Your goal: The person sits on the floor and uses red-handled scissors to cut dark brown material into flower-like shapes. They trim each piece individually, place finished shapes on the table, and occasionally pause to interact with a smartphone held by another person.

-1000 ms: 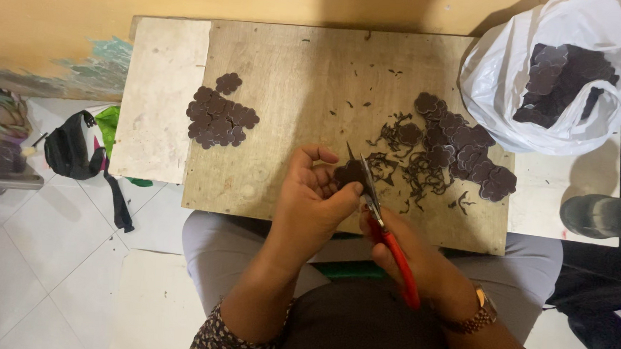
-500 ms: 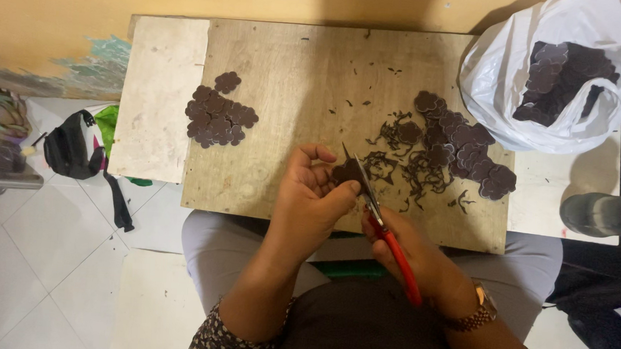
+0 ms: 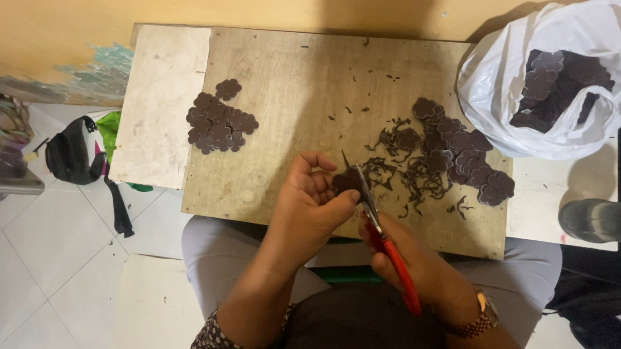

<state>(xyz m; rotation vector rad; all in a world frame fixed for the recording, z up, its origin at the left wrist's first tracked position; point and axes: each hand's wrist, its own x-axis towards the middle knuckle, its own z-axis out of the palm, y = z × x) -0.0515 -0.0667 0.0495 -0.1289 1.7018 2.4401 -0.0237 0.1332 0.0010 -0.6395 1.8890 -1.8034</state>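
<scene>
My left hand (image 3: 314,203) pinches a small dark brown flower-shaped piece (image 3: 346,180) over the front of a wooden board (image 3: 294,87). My right hand (image 3: 409,263) grips red-handled scissors (image 3: 382,236), whose blades are at the piece's edge. A neat cluster of trimmed dark pieces (image 3: 218,118) lies on the board's left. A looser pile of dark pieces (image 3: 462,155) sits on the right, with thin dark offcuts (image 3: 396,176) scattered beside it.
A white plastic bag (image 3: 503,86) holding more dark pieces stands at the board's right rear. A pale slab (image 3: 160,101) lies left of the board. A black bag (image 3: 74,156) rests on the tiled floor at left. A shoe (image 3: 602,217) shows at right.
The hands stay in place; the piece has turned slightly between my left fingers and the scissors have shifted a little along its edge.
</scene>
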